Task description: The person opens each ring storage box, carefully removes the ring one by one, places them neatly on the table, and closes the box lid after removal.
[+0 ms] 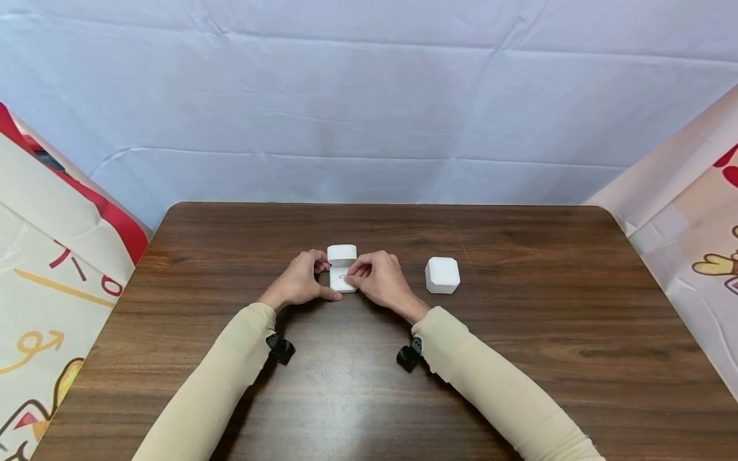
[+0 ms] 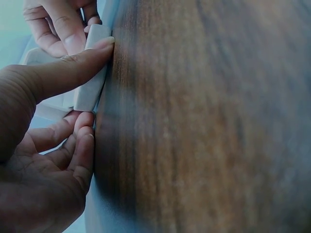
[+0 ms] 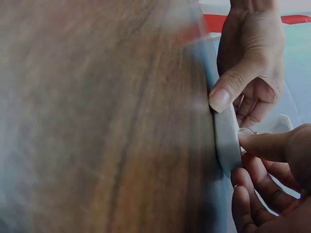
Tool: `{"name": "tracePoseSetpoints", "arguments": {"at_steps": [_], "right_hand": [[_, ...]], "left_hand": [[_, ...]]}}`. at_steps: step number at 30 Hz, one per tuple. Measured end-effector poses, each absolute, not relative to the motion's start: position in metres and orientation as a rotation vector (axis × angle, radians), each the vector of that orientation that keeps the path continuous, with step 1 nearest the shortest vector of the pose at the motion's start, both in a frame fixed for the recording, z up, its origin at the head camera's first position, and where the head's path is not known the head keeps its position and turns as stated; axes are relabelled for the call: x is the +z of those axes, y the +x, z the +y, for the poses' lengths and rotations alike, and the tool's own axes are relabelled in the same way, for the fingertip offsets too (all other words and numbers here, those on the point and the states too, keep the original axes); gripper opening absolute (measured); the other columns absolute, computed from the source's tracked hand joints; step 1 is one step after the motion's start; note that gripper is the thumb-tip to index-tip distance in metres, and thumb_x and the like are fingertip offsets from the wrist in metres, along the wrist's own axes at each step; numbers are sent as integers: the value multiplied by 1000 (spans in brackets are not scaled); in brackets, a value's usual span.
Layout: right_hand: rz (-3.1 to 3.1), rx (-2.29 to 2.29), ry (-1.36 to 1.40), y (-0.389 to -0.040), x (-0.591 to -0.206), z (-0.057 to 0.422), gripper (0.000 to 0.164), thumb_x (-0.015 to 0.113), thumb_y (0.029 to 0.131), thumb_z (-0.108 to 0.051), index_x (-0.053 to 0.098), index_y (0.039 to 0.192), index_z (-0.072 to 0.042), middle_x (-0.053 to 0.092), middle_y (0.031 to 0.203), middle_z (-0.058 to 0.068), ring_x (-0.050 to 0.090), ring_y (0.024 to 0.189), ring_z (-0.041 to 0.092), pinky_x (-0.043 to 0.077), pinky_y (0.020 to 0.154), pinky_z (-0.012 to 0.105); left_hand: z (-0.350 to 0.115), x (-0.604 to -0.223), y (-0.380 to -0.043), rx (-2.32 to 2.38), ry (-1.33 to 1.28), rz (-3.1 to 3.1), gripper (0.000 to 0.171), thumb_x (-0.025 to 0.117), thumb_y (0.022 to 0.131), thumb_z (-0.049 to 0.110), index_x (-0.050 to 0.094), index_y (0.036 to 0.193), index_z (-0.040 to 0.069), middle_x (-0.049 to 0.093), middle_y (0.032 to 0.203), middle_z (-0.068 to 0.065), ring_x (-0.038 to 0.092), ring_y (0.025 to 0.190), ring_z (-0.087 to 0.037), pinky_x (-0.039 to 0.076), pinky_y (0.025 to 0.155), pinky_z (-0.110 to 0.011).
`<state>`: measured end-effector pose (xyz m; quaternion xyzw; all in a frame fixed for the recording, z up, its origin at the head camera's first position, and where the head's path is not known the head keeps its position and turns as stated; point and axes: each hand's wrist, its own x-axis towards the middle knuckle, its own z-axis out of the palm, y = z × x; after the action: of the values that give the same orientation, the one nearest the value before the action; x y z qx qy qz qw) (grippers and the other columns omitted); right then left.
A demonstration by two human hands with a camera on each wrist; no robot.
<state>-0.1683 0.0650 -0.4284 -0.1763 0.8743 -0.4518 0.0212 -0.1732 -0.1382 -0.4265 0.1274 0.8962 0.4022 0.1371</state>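
Note:
An open white ring box [image 1: 342, 255] stands on the wooden table with its lid raised at the back. My left hand [image 1: 300, 280] holds the box's base from the left, thumb along the front and fingers at the side. A small silvery ring [image 3: 248, 130] shows at the box's insert. My right hand [image 1: 383, 279] reaches over the box from the right and pinches the ring at the thumb tip; the fingertips behind are partly hidden. In the left wrist view, the left thumb presses the box's front face.
A closed white box [image 1: 442, 275] stands to the right of my right hand. The brown wooden table [image 1: 519, 358] reaches to a pale cloth backdrop [image 1: 369, 115] behind. Patterned cloths hang at both sides. Black wrist cameras are strapped over my cream sleeves.

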Motion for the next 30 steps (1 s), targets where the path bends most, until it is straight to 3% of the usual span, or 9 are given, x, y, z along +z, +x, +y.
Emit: {"name": "tracePoseSetpoints", "arguments": {"at_steps": [30], "right_hand": [[2738, -1395, -504, -160, -423, 68, 8, 82, 87, -11, 77, 81, -12, 69, 72, -5, 63, 63, 8, 52, 62, 27]], "left_hand": [[-138, -428, -175, 1154, 380, 2595, 59, 95, 70, 14, 60, 114, -5, 62, 107, -13, 57, 100, -28, 48, 92, -42]]}}
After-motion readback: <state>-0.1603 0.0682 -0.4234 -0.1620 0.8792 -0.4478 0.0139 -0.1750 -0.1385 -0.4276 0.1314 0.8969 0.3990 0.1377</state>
